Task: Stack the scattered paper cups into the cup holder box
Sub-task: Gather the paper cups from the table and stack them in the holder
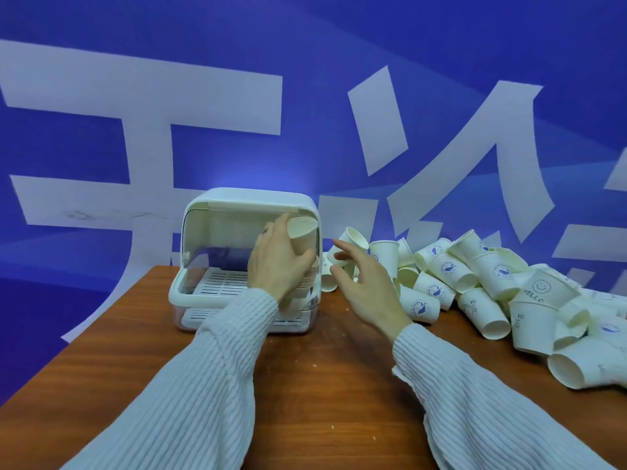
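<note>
A white cup holder box (217,205) with its clear lid raised stands on the brown table (305,385). My left hand (276,262) grips a paper cup (303,235) inside the box's open front, above a stack of cups (307,286) standing in the box at its right side. My right hand (363,283) hovers just right of the box with fingers spread and nothing in it. A heap of scattered white paper cups (492,283) lies to the right, some printed with blue logos or "HELLO".
A blue wall with large white characters (142,106) stands right behind the table. The table's left edge (84,347) runs diagonally near the box. The white slatted tray (224,283) inside the box shows left of my hand.
</note>
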`<action>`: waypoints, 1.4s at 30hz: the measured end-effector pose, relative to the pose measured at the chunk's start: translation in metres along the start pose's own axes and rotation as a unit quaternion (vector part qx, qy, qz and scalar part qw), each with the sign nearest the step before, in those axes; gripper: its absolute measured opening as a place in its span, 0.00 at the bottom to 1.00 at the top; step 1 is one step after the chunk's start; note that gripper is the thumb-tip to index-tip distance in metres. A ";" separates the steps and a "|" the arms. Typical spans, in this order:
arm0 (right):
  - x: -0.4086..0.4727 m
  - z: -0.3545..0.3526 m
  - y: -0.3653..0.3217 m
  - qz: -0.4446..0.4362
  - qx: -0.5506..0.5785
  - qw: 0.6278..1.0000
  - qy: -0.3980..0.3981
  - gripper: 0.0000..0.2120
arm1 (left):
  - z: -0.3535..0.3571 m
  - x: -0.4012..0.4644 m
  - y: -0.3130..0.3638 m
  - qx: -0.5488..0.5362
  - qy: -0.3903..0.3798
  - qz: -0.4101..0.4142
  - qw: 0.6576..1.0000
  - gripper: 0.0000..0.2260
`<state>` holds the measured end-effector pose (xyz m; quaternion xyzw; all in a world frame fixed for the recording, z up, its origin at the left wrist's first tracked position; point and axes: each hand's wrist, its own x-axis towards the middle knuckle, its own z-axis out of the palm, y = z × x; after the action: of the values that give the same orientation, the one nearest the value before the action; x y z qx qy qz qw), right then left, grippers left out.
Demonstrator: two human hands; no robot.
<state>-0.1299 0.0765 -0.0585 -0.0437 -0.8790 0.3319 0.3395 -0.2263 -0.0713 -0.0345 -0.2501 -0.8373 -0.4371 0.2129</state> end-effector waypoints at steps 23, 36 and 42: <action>-0.036 -0.038 0.131 0.209 -0.320 0.924 0.032 0.38 | 0.056 -0.093 0.017 0.018 0.032 0.236 0.971 0.27; -0.052 -0.041 0.073 0.178 -0.045 0.981 0.062 0.25 | 0.059 -0.101 0.009 0.076 -0.047 0.262 0.961 0.35; -0.065 -0.037 0.047 0.091 0.113 0.987 -0.072 0.16 | 0.058 -0.102 0.010 0.188 -0.072 0.306 0.930 0.44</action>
<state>-0.0644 0.1139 -0.1038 -0.0606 -0.8502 0.4611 0.2466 -0.1480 -0.0415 -0.1176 -0.4802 -0.8000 -0.1658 0.3191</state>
